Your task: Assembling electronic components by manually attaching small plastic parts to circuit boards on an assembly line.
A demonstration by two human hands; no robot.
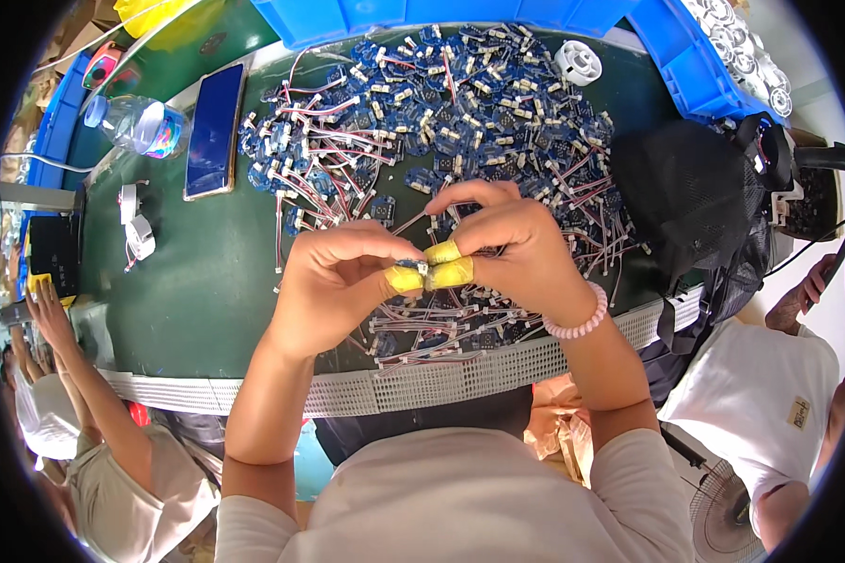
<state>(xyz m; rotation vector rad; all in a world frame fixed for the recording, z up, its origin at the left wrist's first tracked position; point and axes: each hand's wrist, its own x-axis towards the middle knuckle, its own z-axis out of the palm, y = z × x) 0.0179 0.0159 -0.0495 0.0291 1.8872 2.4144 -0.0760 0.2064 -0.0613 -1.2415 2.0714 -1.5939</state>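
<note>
The left hand (324, 286) is pinching a small blue circuit board (420, 266) between thumb and forefinger, above the near part of a green surface (188, 314). The right hand (516, 244) is bending its thumb and forefinger toward the board's right side; whether they are gripping it cannot be told, the contact being hidden. Yellow tape (451, 273) is wrapping digits of both hands, and a pink beaded bracelet (580, 324) is encircling the right wrist. Beyond the hands, a broad heap of blue boards (498, 113) is covering the surface, with red-and-white cables (324, 150) lying among them. At left, a phone (215, 131) is lying beside a plastic bottle (145, 128); at right, a black mesh bag (690, 202) is standing near the heap.
</note>
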